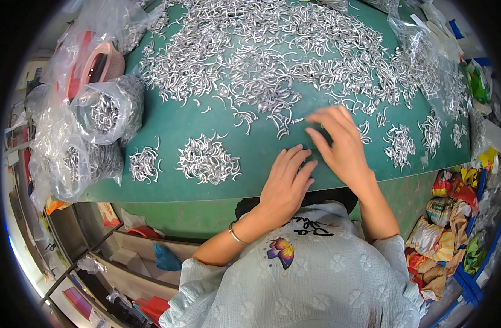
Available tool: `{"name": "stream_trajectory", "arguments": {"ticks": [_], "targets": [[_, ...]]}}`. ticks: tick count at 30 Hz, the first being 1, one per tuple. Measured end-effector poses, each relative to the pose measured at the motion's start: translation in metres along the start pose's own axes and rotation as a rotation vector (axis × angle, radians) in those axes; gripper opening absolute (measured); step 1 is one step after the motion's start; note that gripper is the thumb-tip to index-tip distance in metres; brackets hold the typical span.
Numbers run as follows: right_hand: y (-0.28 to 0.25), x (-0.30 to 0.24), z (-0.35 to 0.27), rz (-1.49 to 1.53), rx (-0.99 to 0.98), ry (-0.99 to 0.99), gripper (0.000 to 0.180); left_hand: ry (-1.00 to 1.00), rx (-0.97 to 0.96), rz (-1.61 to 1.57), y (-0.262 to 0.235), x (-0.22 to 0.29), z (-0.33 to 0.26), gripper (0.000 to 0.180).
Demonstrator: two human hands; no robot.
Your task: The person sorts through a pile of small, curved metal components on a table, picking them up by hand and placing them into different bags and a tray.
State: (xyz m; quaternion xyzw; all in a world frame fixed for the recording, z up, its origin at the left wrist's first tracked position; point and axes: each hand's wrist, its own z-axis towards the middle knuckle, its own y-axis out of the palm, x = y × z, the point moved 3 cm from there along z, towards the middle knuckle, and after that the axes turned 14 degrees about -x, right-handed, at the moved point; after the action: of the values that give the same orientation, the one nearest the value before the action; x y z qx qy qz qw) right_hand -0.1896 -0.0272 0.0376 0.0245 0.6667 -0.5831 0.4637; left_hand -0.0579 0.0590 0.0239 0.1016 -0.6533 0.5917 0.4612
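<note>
Left hand lies flat with fingers spread on the green surface, right hand fans open fingering the near edge of the big spread of curved silver metal hooks, where 1 careless sweep could muddle the sorted little piles.

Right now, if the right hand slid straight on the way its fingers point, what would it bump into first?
The right hand points up and to the left across the green table. Just beyond its fingertips lies the near edge of the big spread of small curved silver metal pieces, so it would likely meet those first.
</note>
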Motion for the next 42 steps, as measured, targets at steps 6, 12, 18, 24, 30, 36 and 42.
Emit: {"name": "stream_trajectory", "arguments": {"ticks": [6,12,18,24,30,36,42], "targets": [[0.004,-0.005,-0.003,-0.248,-0.142,0.075,0.012,0.028,-0.077,-0.022,0.007,-0.011,-0.013,0.03],[0.014,-0.021,0.002,0.06,-0.312,-0.105,0.011,0.043,0.247,-0.06,-0.01,-0.006,-0.02,0.031],[0.01,-0.009,0.012,0.112,-0.167,0.024,0.021,-0.186,0.199,0.084,-0.03,-0.014,-0.007,0.027],[0.01,-0.012,0.014,-0.142,-0.211,-0.029,0.018,-0.255,0.212,0.158,-0.034,-0.026,-0.014,0.021],[0.017,-0.027,-0.005,0.059,-0.379,-0.06,0.014,-0.426,0.284,0.296,-0.051,-0.033,-0.028,0.02],[0.014,-0.014,0.023,-0.084,-0.031,0.021,0.02,-0.396,0.26,0.309,-0.053,-0.034,-0.031,0.021],[0.004,-0.018,0.005,-0.091,-0.291,0.0,0.019,-0.358,0.267,0.274,-0.052,-0.038,-0.028,0.023]]}}
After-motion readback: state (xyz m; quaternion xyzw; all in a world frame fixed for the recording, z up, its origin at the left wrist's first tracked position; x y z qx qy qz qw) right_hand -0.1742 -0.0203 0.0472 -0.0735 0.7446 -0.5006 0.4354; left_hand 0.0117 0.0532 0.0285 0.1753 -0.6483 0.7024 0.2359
